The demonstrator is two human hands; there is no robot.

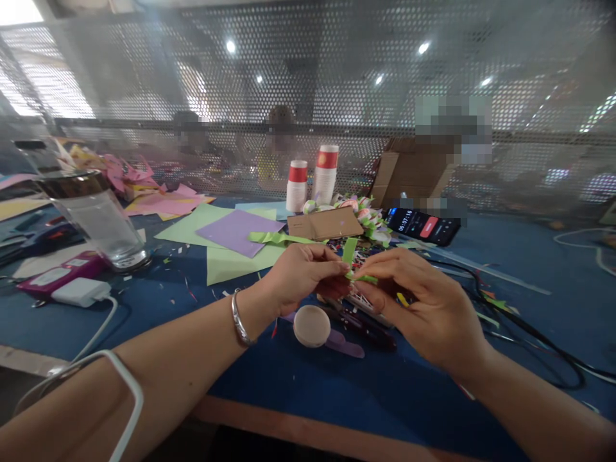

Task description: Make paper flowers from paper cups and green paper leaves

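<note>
Both hands meet over the middle of the blue table [298, 378]. My left hand [301, 276] is closed, pinching a narrow green paper strip [350, 251] that stands up between the fingers. My right hand [423, 308] is closed too, its fingertips pinching the same strip's lower end from the right. A silver bangle [239, 319] circles my left wrist. Under the hands lie pens [366, 321], a round beige lid [312, 325] and paper scraps.
Green and purple paper sheets [235, 232] lie beyond the hands, with a cardboard piece [325, 224], paper flowers [370, 215], two cup stacks [312, 176] and a phone [423, 226] showing a timer. A glass [103, 221] and charger [79, 290] stand left. Black cables [529, 330] run right. Mesh screen behind.
</note>
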